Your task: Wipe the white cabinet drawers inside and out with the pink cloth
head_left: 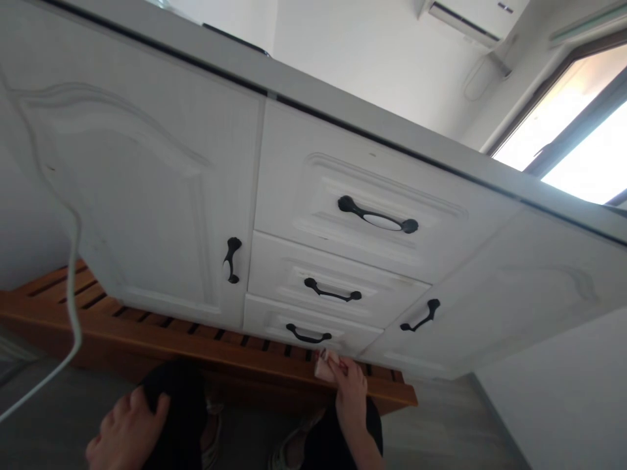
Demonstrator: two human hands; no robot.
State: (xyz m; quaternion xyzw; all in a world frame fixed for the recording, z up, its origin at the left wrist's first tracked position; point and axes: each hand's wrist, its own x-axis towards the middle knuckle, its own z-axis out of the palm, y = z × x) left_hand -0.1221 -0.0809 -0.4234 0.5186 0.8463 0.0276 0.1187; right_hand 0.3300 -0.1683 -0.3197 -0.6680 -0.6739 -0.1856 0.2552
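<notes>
A crumpled pale pink cloth (326, 367) is pinched in my right hand (351, 391), just below the lowest drawer of the white cabinet (166, 215). The cloth is at the front of a slatted wooden bench (220, 356), under the right end of the bottom black handle (308, 335). My left hand (128, 427) rests on my left knee (179, 385), thumb apart from the fingers, with nothing in it. Part of the cloth is hidden by my right fingers.
Above are two more drawer handles, the middle one (333, 292) and the top one (377, 217). Cabinet doors flank the drawers. A white cable (73, 294) hangs at left. My shoes (281, 454) are on the floor below. A window (578, 137) is at upper right.
</notes>
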